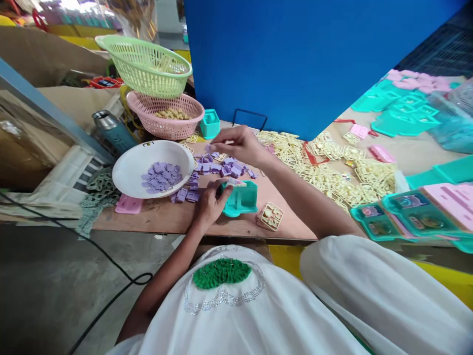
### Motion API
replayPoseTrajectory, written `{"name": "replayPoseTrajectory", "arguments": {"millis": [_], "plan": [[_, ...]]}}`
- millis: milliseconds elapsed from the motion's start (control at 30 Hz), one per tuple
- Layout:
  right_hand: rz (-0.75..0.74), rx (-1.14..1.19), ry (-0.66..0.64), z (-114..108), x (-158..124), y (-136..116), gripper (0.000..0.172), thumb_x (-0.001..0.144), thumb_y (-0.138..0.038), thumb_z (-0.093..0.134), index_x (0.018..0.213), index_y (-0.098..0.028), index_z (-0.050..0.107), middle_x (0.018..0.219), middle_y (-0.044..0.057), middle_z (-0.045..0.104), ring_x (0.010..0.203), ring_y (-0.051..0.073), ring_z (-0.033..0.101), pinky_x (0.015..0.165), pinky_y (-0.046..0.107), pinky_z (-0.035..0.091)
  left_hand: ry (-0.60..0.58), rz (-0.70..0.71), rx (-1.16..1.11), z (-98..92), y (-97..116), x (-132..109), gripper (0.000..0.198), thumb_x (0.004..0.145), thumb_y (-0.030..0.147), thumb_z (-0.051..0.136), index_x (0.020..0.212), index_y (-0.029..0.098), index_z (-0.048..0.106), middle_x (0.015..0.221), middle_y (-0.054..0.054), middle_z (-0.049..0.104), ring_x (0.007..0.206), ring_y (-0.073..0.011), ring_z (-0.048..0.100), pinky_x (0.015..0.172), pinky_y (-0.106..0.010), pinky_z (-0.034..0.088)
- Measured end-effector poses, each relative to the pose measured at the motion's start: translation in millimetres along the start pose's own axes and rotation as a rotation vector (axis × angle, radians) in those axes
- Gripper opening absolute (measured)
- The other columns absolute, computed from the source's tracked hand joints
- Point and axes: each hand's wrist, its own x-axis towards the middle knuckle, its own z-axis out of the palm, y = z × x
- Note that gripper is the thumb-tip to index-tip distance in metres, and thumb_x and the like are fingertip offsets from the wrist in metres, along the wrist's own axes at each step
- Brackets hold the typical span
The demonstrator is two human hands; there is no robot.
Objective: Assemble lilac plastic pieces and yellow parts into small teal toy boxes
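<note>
Near the table's front edge, my left hand (212, 203) is closed on the left side of a teal plastic box (247, 197). A small printed piece (235, 183) shows at its fingertips, over the box's edge. My right hand (240, 144) is raised above scattered purple plastic pieces (236, 170), pinching one small purple piece (209, 148) between thumb and fingers. More purple pieces (162, 176) lie in a white bowl (121, 170) to the left. Right of the teal box rests a cream frame of small moulded parts (272, 217).
Cream part frames (325, 177) are heaped on the right. Further right stand teal boxes with pink panels (410, 212). A green basket (148, 64) sits above a pink basket (166, 123), beside a flask (114, 133). A large blue panel (295, 59) stands behind.
</note>
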Motion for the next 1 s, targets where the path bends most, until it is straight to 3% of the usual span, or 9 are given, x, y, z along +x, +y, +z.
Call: {"name": "replayPoseTrajectory", "arguments": {"millis": [100,200,333,500,633,867,1000], "plan": [[0.184,0.184,0.058,-20.5,-47.1,7.4,0.042,0.080,-0.055,0.090,0.088,-0.015,0.080,0.080,0.005,0.074,0.072,0.015,0.064,0.067,0.031,0.052,-0.001,-0.058,-0.040,5.4,-0.8,13.3,0.031,0.106,0.046,0.060,0.119,0.022,0.075,0.120,-0.011,0.078,0.117,-0.0257,0.075,0.107,-0.038,0.059],[0.315,0.218,0.104,-25.9,-84.6,14.4,0.046,0.071,-0.059,0.095,0.080,-0.016,0.079,0.077,0.004,0.072,0.070,0.015,0.064,0.065,0.030,0.053,-0.060,-0.138,-0.037,7.6,-0.4,23.9,0.031,0.106,0.043,0.059,0.121,0.022,0.076,0.125,-0.011,0.079,0.123,-0.0266,0.073,0.113,-0.040,0.056],[0.384,0.224,0.131,-24.4,-114.6,14.5,0.049,0.073,-0.065,0.091,0.079,-0.018,0.079,0.078,0.005,0.075,0.073,0.018,0.067,0.068,0.032,0.055,-0.123,-0.238,-0.029,8.8,-0.7,28.5,0.033,0.106,0.046,0.057,0.116,0.023,0.079,0.123,-0.010,0.081,0.124,-0.0286,0.073,0.116,-0.043,0.054],[0.352,-0.020,0.166,-22.1,-126.2,6.9,0.044,0.086,-0.063,0.081,0.080,-0.019,0.080,0.084,0.008,0.079,0.082,0.021,0.070,0.074,0.032,0.052,-0.120,-0.290,-0.034,12.5,-0.2,23.9,0.038,0.107,0.048,0.054,0.123,0.021,0.076,0.133,-0.011,0.079,0.129,-0.0279,0.071,0.117,-0.041,0.054],[0.349,-0.009,0.138,-16.2,-127.2,11.5,0.045,0.086,-0.063,0.080,0.079,-0.018,0.077,0.078,0.006,0.076,0.076,0.019,0.066,0.070,0.031,0.051,-0.113,-0.322,-0.100,13.1,0.1,19.2,0.044,0.108,0.047,0.053,0.142,0.023,0.067,0.141,-0.010,0.076,0.134,-0.0248,0.070,0.117,-0.038,0.054],[0.248,-0.061,0.175,-5.3,-130.7,10.6,0.036,0.092,-0.056,0.076,0.084,-0.021,0.077,0.077,0.004,0.073,0.071,0.018,0.062,0.070,0.033,0.051,-0.123,-0.272,-0.114,14.1,-16.1,19.9,0.043,0.104,0.055,0.062,0.130,0.024,0.075,0.140,-0.012,0.078,0.136,-0.0317,0.070,0.120,-0.052,0.053],[0.213,-0.067,0.195,-4.2,-129.9,10.0,0.042,0.091,-0.061,0.077,0.079,-0.021,0.073,0.083,0.007,0.074,0.081,0.022,0.067,0.079,0.036,0.053,-0.094,-0.239,-0.120,9.1,-8.0,21.4,0.046,0.101,0.058,0.065,0.127,0.021,0.077,0.134,-0.015,0.079,0.129,-0.0315,0.073,0.116,-0.050,0.056]]}}
